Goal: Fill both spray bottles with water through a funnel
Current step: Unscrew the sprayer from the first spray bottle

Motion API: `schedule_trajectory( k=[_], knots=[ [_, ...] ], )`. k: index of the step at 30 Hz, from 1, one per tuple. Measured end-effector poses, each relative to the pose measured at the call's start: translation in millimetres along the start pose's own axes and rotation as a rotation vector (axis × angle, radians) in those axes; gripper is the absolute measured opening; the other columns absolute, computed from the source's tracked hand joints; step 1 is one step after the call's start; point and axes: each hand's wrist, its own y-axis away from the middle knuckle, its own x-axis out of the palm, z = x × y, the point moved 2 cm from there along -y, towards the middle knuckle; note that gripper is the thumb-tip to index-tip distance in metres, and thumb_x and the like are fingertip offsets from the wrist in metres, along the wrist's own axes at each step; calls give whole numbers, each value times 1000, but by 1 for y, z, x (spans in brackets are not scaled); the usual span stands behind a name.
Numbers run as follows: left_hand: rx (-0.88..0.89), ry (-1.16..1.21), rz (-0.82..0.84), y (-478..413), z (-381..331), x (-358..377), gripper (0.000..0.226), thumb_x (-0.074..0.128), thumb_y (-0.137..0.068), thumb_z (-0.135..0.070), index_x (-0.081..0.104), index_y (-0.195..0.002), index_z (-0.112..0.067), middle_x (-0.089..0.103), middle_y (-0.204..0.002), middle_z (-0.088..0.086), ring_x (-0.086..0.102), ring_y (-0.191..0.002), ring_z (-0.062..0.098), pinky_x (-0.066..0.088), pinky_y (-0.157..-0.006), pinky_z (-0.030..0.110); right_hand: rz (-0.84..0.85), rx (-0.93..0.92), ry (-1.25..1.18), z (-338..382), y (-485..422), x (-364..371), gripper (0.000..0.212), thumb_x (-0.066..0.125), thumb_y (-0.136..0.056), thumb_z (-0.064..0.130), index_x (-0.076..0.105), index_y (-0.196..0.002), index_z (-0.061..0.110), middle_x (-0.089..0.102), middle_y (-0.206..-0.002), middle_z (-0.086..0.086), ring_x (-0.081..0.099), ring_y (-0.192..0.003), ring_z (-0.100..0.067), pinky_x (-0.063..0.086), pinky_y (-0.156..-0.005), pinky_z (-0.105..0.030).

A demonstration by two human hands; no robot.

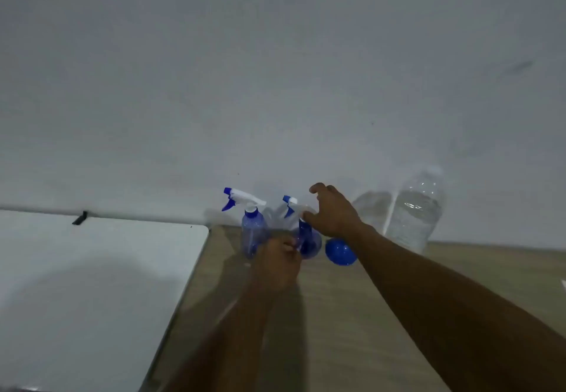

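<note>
- Spray bottles stand side by side on the wooden table: left bottle free, right bottle gripped low by the left hand.
- Right hand hovers, fingers spread, at its sprayer head.
- Blue funnel lies just beside.

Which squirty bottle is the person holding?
The right-hand spray bottle, beside the blue funnel: the left hand grips it. The other spray bottle stands unheld.

surface: wooden table | on it, far edge: left spray bottle, right spray bottle, blue funnel, clear water bottle | adjoining left: white tabletop
</note>
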Motion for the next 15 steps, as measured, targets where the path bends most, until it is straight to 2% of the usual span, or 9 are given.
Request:
schedule_trajectory(
  k=[2,4,5,7,10,12,15],
  knots=[
    [19,-23,50,-12,25,25,14,58,-90,-19,65,-96,-9,66,-86,1,65,-79,17,56,-79,35,24,22,33,-3,-14,24,59,72,-85,35,47,-135,15,55,-127,-10,57,-112,-29,49,-88,-39],
    [-31,17,68,-16,38,42,21,64,-87,-17,62,-108,-12,66,-98,-2,67,-90,17,56,-82,35,54,24,86,-10,-23,49,42,68,-88,30,51,-122,13,59,-113,-11,60,-101,-30,43,-74,-34],
    [-52,83,44,-20,44,48,31,68,-86,-18,59,-116,-14,62,-105,-7,64,-97,13,54,-87,33,38,17,105,-12,-26,57,35,64,-91,26,51,-119,11,59,-109,-11,60,-97,-30,40,-72,-32],
    [-140,159,10,-27,52,53,56,74,-83,-24,49,-132,-18,53,-119,-8,54,-111,12,46,-94,30,0,6,122,-15,-25,66,28,60,-94,22,50,-116,10,58,-106,-10,58,-93,-28,38,-72,-31],
    [-166,199,50,-29,58,54,81,80,-76,-33,39,-145,-23,48,-143,-1,49,-128,18,39,-99,24,13,-21,124,-6,-5,66,27,62,-94,25,49,-113,12,59,-105,-7,58,-92,-25,46,-75,-35],
    [-160,219,93,-18,57,52,79,81,-75,-33,42,-142,-23,54,-138,0,54,-124,19,45,-101,29,10,-30,95,3,16,63,23,61,-94,24,48,-110,15,59,-103,-4,59,-90,-23,49,-74,-36],
    [-194,265,144,10,58,50,61,79,-69,-42,58,-123,-23,66,-117,-1,64,-105,19,52,-94,38,-13,-97,83,14,53,65,19,60,-94,19,46,-105,15,56,-100,-3,59,-84,-23,45,-67,-32]
  ],
)
